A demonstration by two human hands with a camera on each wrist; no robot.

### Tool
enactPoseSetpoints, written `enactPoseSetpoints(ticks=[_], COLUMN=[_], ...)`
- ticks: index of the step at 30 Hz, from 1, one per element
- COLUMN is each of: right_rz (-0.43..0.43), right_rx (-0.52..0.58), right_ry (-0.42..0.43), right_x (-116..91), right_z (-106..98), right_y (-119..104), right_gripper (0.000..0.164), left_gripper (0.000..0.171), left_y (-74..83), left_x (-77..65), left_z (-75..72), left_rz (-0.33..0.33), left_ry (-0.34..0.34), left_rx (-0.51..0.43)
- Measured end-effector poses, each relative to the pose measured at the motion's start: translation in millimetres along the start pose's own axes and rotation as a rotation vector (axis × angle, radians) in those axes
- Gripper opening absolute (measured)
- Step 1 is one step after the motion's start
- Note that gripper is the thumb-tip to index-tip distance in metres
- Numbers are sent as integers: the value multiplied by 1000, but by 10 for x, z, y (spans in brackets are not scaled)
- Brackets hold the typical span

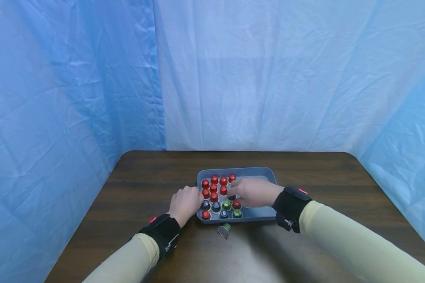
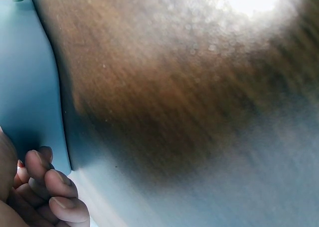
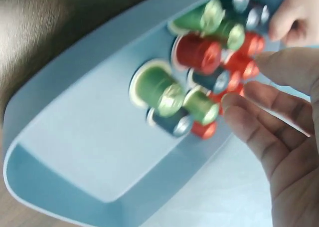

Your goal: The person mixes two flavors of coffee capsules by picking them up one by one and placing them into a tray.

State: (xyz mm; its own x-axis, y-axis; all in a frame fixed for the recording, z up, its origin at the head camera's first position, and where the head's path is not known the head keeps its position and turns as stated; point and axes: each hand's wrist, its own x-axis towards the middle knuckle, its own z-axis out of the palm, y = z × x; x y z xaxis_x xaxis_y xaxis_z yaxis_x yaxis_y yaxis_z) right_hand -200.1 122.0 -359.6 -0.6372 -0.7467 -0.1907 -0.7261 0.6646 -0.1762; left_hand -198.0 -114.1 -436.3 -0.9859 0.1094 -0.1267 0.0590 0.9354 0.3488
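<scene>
Rows of coffee capsules stand in a blue-grey tray (image 1: 258,212); red capsules (image 1: 214,188) fill most of the left part. Nearer the front are dark blue capsules (image 1: 216,206) and green capsules (image 1: 226,204). My right hand (image 1: 253,192) reaches over the rows. In the right wrist view, its thumb and fingers (image 3: 244,119) are parted close to the red capsules (image 3: 240,66). At the tray's left end is my left hand (image 1: 187,203), fingers (image 2: 61,183) curled beside the wall; whether it grips the rim or a capsule is hidden.
A green capsule (image 1: 224,230) lies on its side in front of the tray, on the dark wooden table (image 1: 156,173). The tray's right part shows bare floor (image 3: 114,137) inside raised walls. Blue curtains (image 1: 262,78) surround the table's back and sides.
</scene>
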Motion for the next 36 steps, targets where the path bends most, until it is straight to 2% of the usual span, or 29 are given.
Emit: enactPoseSetpoints(ticks=[5, 11, 20, 31, 36], right_rz=[-105, -193, -263, -294, -325], right_rx=[-13, -44, -59, -49, -81], right_ry=[28, 44, 27, -35, -5], right_x=[-43, -90, -124, -151, -175], right_z=[35, 62, 128, 189, 247], right_y=[-128, -292, -446, -513, -529], right_gripper=[33, 32, 31, 28, 26], left_gripper=[26, 26, 26, 28, 28], left_y=[0, 0, -7, -7, -2], left_x=[-2, -1, -3, 2, 2], left_z=[2, 7, 17, 24, 19], left_rz=[0, 6, 5, -4, -5], left_ry=[1, 4, 9, 1, 0], left_rx=[-1, 8, 15, 12, 12])
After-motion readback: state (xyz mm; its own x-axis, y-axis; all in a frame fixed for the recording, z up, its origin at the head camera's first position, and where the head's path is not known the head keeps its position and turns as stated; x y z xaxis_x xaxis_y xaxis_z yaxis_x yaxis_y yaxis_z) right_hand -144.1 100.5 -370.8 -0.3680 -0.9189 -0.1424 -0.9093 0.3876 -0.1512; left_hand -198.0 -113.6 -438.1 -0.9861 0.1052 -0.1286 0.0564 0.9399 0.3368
